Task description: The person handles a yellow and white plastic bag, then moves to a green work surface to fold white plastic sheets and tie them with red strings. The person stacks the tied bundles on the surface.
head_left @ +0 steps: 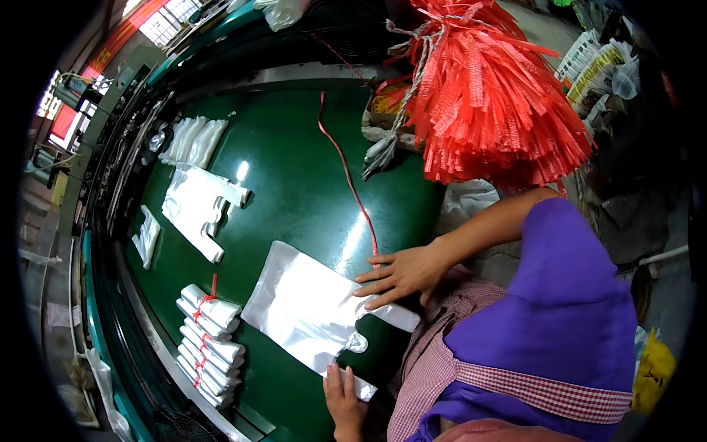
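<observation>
A white plastic carrier bag stack (305, 302) lies flat on the green tabletop, its handle straps pointing toward my body. My right hand (405, 272) rests on its upper strap, fingers spread and palm down. Near the lower strap, my left hand (344, 401) lies with its fingers stretched out, touching the bag's edge. A thin red plastic tie (346, 173) runs across the table and passes under or beside my right fingers. To the left sits a pile of folded white bag bundles (211, 346) tied with red strips.
More white bags (193, 202) and rolled white bundles (195, 141) lie at the far left. A large bunch of red plastic strips (493, 96) hangs at the upper right, beside a small box (383, 121). Dark machinery (110, 177) borders the table's left side.
</observation>
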A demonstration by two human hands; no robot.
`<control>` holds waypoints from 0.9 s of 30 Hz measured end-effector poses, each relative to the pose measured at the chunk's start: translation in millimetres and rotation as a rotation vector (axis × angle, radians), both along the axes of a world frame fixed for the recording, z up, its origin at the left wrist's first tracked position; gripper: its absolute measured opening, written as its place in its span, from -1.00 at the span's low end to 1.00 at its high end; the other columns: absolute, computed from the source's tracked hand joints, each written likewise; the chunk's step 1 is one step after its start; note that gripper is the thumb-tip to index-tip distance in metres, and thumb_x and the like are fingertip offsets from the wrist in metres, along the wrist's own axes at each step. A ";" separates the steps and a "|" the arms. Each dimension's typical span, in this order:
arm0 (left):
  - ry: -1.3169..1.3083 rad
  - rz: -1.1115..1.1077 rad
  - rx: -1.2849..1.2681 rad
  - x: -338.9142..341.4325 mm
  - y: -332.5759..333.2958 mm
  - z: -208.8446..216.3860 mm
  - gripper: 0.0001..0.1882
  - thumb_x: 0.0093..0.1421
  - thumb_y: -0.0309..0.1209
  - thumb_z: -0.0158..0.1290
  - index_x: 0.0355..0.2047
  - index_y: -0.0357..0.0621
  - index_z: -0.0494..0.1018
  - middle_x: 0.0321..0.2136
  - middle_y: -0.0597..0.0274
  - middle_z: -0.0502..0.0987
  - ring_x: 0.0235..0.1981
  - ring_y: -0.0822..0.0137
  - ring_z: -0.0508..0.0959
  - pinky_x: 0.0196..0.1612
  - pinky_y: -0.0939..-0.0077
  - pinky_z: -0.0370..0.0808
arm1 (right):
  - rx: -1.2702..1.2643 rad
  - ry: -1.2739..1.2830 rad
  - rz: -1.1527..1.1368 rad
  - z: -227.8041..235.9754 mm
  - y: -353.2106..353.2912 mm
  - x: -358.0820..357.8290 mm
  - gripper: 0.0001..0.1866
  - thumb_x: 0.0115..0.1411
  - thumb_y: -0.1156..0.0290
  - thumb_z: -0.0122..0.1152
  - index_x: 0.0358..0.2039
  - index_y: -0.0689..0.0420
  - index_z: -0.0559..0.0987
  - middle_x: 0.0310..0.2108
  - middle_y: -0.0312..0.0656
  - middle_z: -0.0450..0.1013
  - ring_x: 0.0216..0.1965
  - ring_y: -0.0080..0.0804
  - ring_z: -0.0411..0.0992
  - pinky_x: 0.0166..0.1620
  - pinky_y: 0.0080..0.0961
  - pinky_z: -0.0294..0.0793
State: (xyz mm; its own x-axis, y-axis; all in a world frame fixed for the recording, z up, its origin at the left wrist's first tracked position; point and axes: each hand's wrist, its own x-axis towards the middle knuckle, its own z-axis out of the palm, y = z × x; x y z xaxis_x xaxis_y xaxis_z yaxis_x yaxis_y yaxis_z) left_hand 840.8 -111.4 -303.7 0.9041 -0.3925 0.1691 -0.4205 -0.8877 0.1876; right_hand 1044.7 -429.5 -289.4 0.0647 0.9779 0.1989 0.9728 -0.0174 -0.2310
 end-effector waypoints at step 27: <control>-0.300 0.038 -0.078 62.8 -60.3 10.0 -0.70 0.07 -0.56 -0.07 -0.14 -0.24 0.42 -0.17 0.00 0.47 -0.19 0.10 0.50 -0.17 0.31 0.45 | 0.234 -0.202 -0.260 -42.8 118.1 19.5 -0.61 0.13 0.22 0.01 -0.18 0.30 0.43 0.04 0.08 0.24 0.12 -0.06 0.16 0.08 -0.24 0.20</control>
